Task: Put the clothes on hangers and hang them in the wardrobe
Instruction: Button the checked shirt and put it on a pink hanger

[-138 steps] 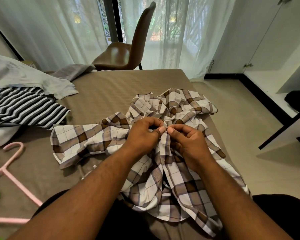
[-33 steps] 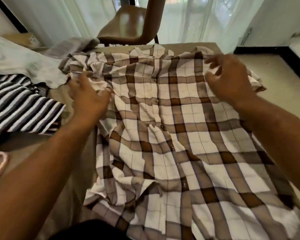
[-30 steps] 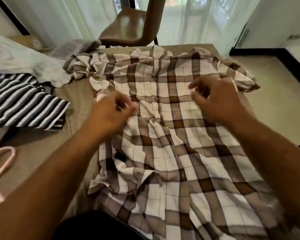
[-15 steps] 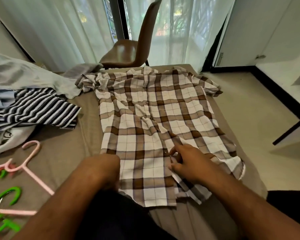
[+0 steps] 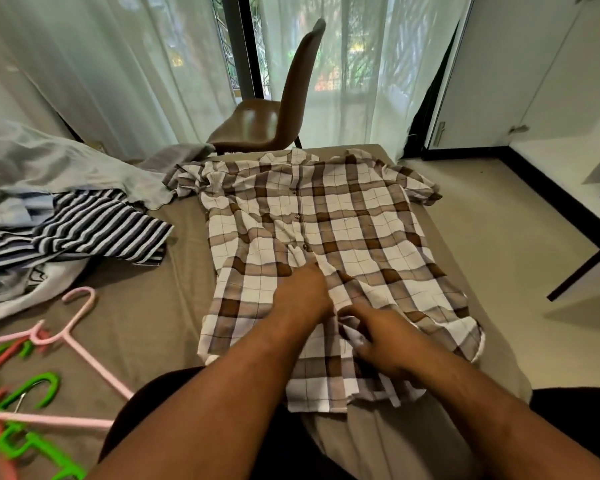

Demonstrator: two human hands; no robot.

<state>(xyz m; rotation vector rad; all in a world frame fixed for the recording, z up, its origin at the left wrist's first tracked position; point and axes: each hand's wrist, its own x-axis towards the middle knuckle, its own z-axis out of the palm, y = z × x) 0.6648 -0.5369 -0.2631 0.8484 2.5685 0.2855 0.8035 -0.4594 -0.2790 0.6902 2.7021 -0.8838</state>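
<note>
Bed [image 5: 160, 317] holds the plaid shirt [image 5: 361, 220] spread flat, my right grip [image 5: 381, 341] pinching its front edge, left grip [image 5: 302, 292] resting there, curl unseen; I judge hangers [image 5: 97, 368] unused, nothing hung.

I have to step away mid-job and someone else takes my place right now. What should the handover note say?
Left hand: rests on the plaid shirt at its front opening; its fingers are hidden, so the grip is unclear.
Right hand: pinches the shirt's front edge near the hem.
The shirt lies spread flat on the bed, collar toward the chair.
A pink hanger and green hangers lie on the bed at the left, with a striped top and other clothes beyond them.
Done: shirt laid out.
Left: put it on a hanger, hang it in the wardrobe, then do the other clothes.
</note>
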